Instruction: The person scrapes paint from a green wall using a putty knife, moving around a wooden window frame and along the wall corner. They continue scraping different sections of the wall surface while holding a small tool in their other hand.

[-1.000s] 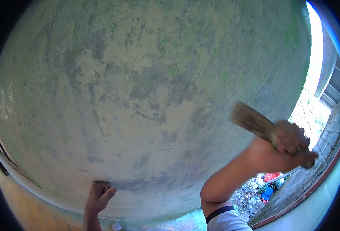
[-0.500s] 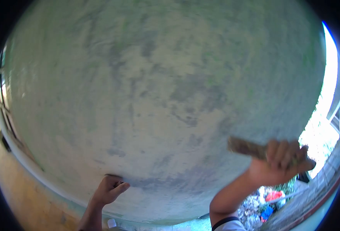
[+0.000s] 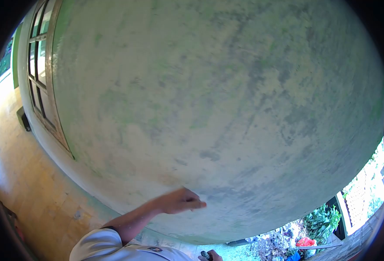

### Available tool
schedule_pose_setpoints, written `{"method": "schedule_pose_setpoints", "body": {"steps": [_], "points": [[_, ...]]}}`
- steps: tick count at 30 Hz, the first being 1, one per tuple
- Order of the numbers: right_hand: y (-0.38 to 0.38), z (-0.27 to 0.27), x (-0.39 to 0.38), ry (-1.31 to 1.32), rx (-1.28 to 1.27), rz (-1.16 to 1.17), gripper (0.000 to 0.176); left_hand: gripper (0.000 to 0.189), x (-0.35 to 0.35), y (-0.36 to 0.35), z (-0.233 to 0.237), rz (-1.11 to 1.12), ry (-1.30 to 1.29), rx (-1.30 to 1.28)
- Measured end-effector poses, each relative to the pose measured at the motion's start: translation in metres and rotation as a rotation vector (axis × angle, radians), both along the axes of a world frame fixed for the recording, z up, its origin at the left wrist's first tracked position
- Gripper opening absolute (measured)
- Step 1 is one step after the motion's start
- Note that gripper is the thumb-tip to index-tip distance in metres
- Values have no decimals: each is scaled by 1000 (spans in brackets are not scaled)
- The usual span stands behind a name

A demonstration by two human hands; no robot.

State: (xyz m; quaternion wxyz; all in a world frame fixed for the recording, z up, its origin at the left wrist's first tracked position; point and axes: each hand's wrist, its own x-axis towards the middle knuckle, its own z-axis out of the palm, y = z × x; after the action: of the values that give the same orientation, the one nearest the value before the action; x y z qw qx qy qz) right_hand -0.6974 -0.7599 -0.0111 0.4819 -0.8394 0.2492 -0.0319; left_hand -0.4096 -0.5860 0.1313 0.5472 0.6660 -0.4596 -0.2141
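Note:
My left hand [image 3: 181, 201] is closed, its fingers curled against the mottled green and grey wall [image 3: 227, 130]. What those fingers hold, if anything, I cannot make out. Low at the bottom edge, my right hand [image 3: 216, 256] shows only in part. Its fingers are wrapped round a stick-like tool [image 3: 205, 255], of which just a dark rounded end shows; the rest is hidden below the view. A white sleeve covers my left upper arm.
A framed window [image 3: 40, 65] stands at the left of the wall, above a yellowish tiled floor [image 3: 35, 161]. A dark box-like thing [image 3: 23, 118] sits by the wall's foot. Green plants [image 3: 322, 219] and a red item [image 3: 306, 242] lie outside at the lower right.
My right hand has dropped from the wall's right side to the bottom edge with the stick-like tool. My left hand appears further right. The view has turned left, bringing in more window and floor.

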Motion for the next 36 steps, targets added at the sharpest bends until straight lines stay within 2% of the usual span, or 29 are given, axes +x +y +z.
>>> {"method": "schedule_pose_setpoints", "body": {"steps": [1, 3, 4, 6, 8, 10, 11, 13, 15, 16, 17, 19, 20, 21, 23, 25, 26, 29, 30, 32, 34, 36], "points": [[10, -3, -4, 21, 41, -12, 37, 51, -8, 0, -6, -195, 124, -38], [41, 17, 8, 8, 16, 9, 38, 61, -25, 9, -19, -434, 209, 21], [58, 28, 15, -4, -7, 27, 39, 61, -35, 13, -35, -437, 216, 22], [89, 40, 34, -49, -36, 70, 36, 71, -51, 25, -71, -539, 514, 161], [113, 56, 46, -44, -92, 95, 35, 73, -60, 47, -88, -582, 520, 257], [132, 65, 51, 3, -3, 89, 31, 73, -69, 70, -114, -642, 576, 394], [139, 64, 49, 6, -3, 84, 31, 73, -76, 80, -132, -660, 636, 434], [153, 59, 47, -184, -150, 178, 31, 73, -85, 102, -152, -686, 664, 498], [154, 21, 42, -205, -68, 190, 30, 74, -95, 128, -160, -686, 842, 695], [157, 7, 40, -204, -10, 194, 30, 68, -99, 134, -181, -672, 802, 718], [166, 7, 41, -202, 50, 200, 29, 68, -101, 145, -182, -651, 817, 733], [179, 11, 43, -169, 41, 234, 25, 60, -109, 164, -181, -534, 819, 665], [185, 8, 44, -208, -56, 248, 27, 56, -110, 170, -188, -500, 833, 662], [192, 7, 44, -247, -155, 256, 29, 56, -113, 179, -191, -425, 869, 635], [206, 10, 45, -193, -98, 217, 27, 57, -114, 196, -190, -313, 941, 531], [214, 12, 42, -315, -139, 188, 22, 58, -122, 209, -198, -159, 966, 428], [215, 17, 38, -257, -108, 201, 24, 59, -126, 212, -197, -67, 938, 422], [214, 19, 22, -331, -38, 223, 22, 48, -145, 218, -191, 138, 1191, 231], [210, 13, 13, -283, -9, 262, 30, 48, -154, 218, -190, 128, 1190, 255], [206, 1, -4, -246, 72, 272, 36, 41, -165, 217, -184, 217, 1267, 125], [209, -12, -24, -181, 145, 340, 53, 40, -180, 217, -179, 257, 1198, 212], [215, -27, -45, -183, 136, 348, 55, 35, -198, 217, -172, 336, 1093, 279]]}}
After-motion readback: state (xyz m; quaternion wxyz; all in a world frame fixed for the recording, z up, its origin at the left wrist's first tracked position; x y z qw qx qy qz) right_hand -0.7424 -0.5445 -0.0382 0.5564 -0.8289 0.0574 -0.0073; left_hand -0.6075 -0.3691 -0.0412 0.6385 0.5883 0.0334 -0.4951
